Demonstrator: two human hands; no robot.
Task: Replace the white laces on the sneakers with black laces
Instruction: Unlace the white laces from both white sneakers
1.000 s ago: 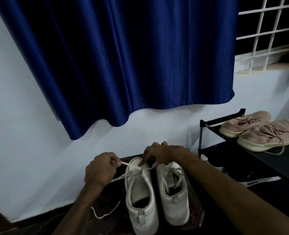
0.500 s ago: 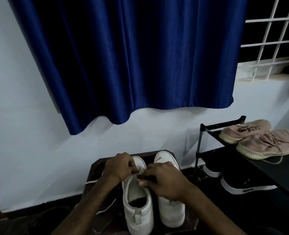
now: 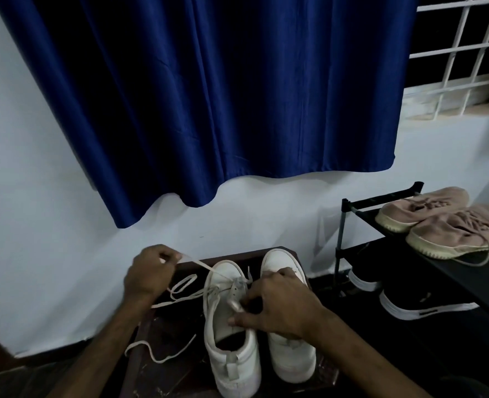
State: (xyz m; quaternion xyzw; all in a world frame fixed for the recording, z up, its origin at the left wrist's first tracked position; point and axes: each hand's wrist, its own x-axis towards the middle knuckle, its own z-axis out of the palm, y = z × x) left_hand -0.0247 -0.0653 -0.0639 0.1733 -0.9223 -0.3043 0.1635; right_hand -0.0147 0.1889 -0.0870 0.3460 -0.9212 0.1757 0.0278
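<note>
1. The left hand [image 3: 148,272] is swinging out left, pinching the white lace [image 3: 200,264] taut; a moment ago it was at the eyelets.
2. The right hand [image 3: 280,307] is gripping the left sneaker [image 3: 231,354] on the table [image 3: 162,334].
3. Lace is coming out, I'd say.

Blue curtain [image 3: 208,90]; pink shoes [image 3: 438,222] on rack [image 3: 361,202].

no legible text or labels
</note>
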